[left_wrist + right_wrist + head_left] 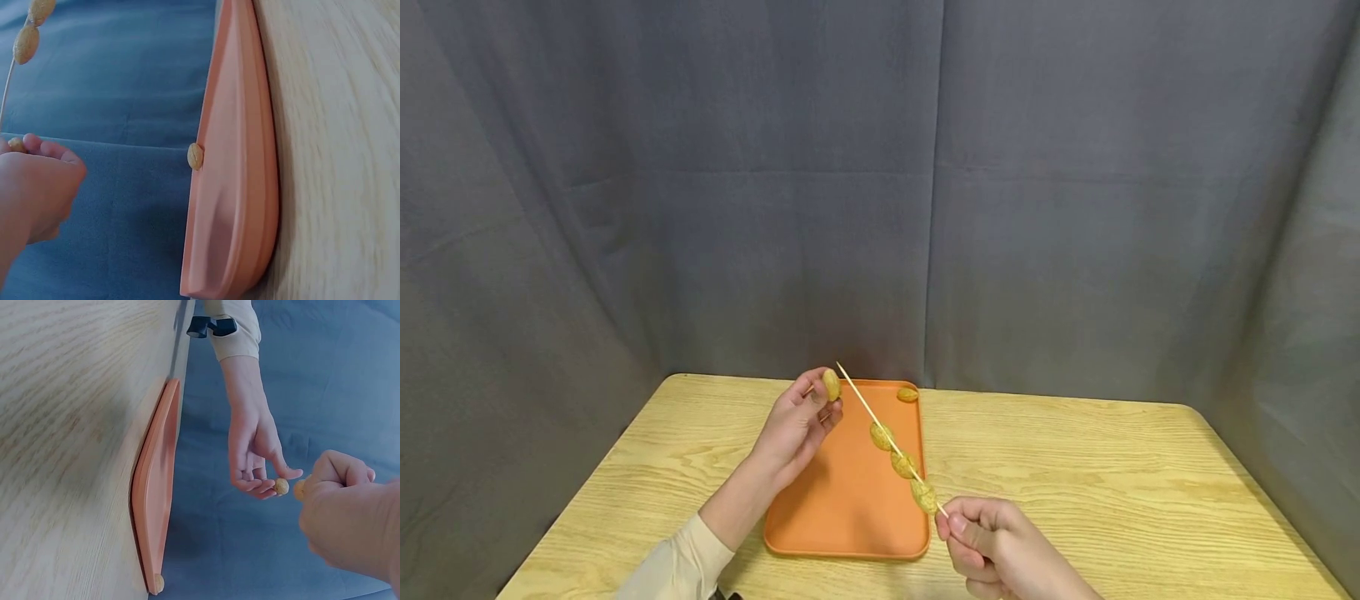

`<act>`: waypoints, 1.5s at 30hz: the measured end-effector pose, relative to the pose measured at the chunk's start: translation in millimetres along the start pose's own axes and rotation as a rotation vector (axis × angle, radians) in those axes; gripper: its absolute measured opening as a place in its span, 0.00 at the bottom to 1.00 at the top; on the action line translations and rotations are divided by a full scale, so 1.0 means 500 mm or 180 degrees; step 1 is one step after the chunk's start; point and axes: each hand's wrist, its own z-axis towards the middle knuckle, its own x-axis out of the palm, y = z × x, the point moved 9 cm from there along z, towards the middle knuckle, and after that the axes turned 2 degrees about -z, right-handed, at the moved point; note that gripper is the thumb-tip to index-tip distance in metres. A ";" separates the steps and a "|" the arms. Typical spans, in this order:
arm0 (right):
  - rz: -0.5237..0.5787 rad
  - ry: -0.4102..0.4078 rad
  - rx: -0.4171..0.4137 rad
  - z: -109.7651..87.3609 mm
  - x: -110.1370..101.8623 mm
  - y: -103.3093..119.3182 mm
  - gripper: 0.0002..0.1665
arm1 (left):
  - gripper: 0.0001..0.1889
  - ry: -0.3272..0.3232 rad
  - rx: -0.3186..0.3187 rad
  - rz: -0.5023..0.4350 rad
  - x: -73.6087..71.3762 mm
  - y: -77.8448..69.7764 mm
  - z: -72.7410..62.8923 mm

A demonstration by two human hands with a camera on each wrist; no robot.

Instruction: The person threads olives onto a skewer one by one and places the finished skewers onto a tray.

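Note:
In the head view my right hand (1000, 546) pinches the lower end of a thin wooden skewer (861, 398) between thumb and fingers. Three oval, yellow-brown, nut-like pieces (902, 464) are threaded along it, and its bare pointed tip slants up to the left. Thumb and fingers of my left hand (793, 425) pinch another such oval piece (831, 384), held just left of the tip and apart from it. Both hands are raised above an orange tray (850, 517). One loose oval piece (907, 394) lies in the tray's far right corner.
The tray sits on a light wood-grain table (1075, 467). Grey cloth (775, 208) hangs behind the table and at both sides. A small black object (212, 327) is at the left sleeve in the right wrist view.

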 end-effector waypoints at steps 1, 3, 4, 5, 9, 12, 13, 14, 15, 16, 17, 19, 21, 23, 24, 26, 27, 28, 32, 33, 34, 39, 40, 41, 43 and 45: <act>0.0003 -0.0001 0.0010 0.000 0.001 -0.001 0.12 | 0.18 -0.0013 -0.0004 -0.0068 0.001 -0.002 0.000; 0.0016 0.0001 0.0050 0.000 0.002 -0.005 0.13 | 0.15 -0.0036 0.0005 -0.0175 0.001 -0.006 -0.001; 0.0005 -0.0005 0.0066 -0.001 0.002 -0.007 0.13 | 0.14 -0.0042 0.0015 -0.0217 0.001 -0.009 -0.001; -0.0012 -0.0009 0.0082 -0.001 0.002 -0.009 0.13 | 0.13 -0.0050 0.0027 -0.0267 0.000 -0.012 -0.001; -0.0097 -0.0017 0.0111 0.000 0.001 -0.013 0.13 | 0.10 -0.0024 0.0109 -0.0374 -0.001 -0.026 0.001; -0.0118 0.0004 0.0102 0.000 0.002 -0.013 0.13 | 0.10 -0.0025 0.0155 -0.0394 -0.003 -0.034 0.002; -0.0114 0.0018 0.0099 0.000 0.003 -0.013 0.13 | 0.11 -0.0036 0.0164 -0.0396 -0.004 -0.037 0.002; -0.0108 0.0027 0.0097 0.000 0.003 -0.013 0.13 | 0.12 -0.0041 0.0173 -0.0384 -0.005 -0.039 0.002; -0.0101 0.0038 0.0094 0.000 0.004 -0.013 0.13 | 0.14 -0.0055 0.0177 -0.0371 -0.005 -0.042 0.003; -0.0097 0.0046 0.0088 0.000 0.004 -0.013 0.13 | 0.16 -0.0064 0.0179 -0.0335 -0.006 -0.044 0.003; -0.0091 0.0052 0.0086 0.000 0.004 -0.013 0.13 | 0.19 -0.0072 0.0184 -0.0283 -0.007 -0.046 0.002; -0.0092 0.0055 0.0082 0.000 0.005 -0.013 0.12 | 0.24 -0.0080 0.0208 -0.0128 -0.007 -0.052 0.001; -0.0087 0.0044 0.0086 0.001 0.004 -0.013 0.12 | 0.27 -0.0078 0.0247 0.0065 -0.006 -0.058 0.000; -0.0080 0.0038 0.0092 0.001 0.004 -0.013 0.12 | 0.26 -0.0081 0.0284 0.0225 -0.005 -0.063 -0.002; -0.0080 0.0036 0.0094 0.001 0.004 -0.013 0.12 | 0.25 -0.0082 0.0299 0.0268 -0.004 -0.066 -0.003; -0.0084 0.0035 0.0095 0.002 0.004 -0.013 0.12 | 0.23 -0.0079 0.0303 0.0325 -0.002 -0.069 -0.004; -0.0088 0.0037 0.0094 0.002 0.004 -0.013 0.12 | 0.22 -0.0083 0.0296 0.0329 -0.002 -0.070 -0.005; -0.0096 0.0040 0.0090 0.002 0.004 -0.013 0.12 | 0.22 -0.0082 0.0282 0.0330 -0.001 -0.071 -0.005; -0.0113 0.0028 0.0086 0.003 0.003 -0.014 0.12 | 0.23 -0.0125 0.0199 0.0273 0.003 -0.073 -0.009; -0.0112 0.0020 0.0088 0.003 0.003 -0.015 0.12 | 0.23 -0.0142 0.0173 0.0265 0.005 -0.074 -0.010; -0.0112 0.0014 0.0089 0.004 0.002 -0.015 0.12 | 0.23 -0.0162 0.0153 0.0258 0.006 -0.075 -0.011; -0.0092 0.0024 0.0080 0.004 0.002 -0.014 0.12 | 0.23 -0.0215 0.0095 0.0184 0.015 -0.081 -0.017; -0.0096 0.0034 0.0071 0.004 0.003 -0.014 0.12 | 0.24 -0.0220 0.0093 0.0140 0.015 -0.082 -0.018; -0.0098 0.0040 0.0067 0.003 0.003 -0.014 0.12 | 0.24 -0.0216 0.0094 0.0103 0.016 -0.083 -0.019; -0.0112 0.0046 0.0057 0.003 0.004 -0.014 0.12 | 0.25 -0.0211 0.0098 0.0033 0.015 -0.084 -0.019; -0.0119 0.0040 0.0057 0.002 0.004 -0.015 0.12 | 0.26 -0.0202 0.0101 0.0002 0.013 -0.085 -0.018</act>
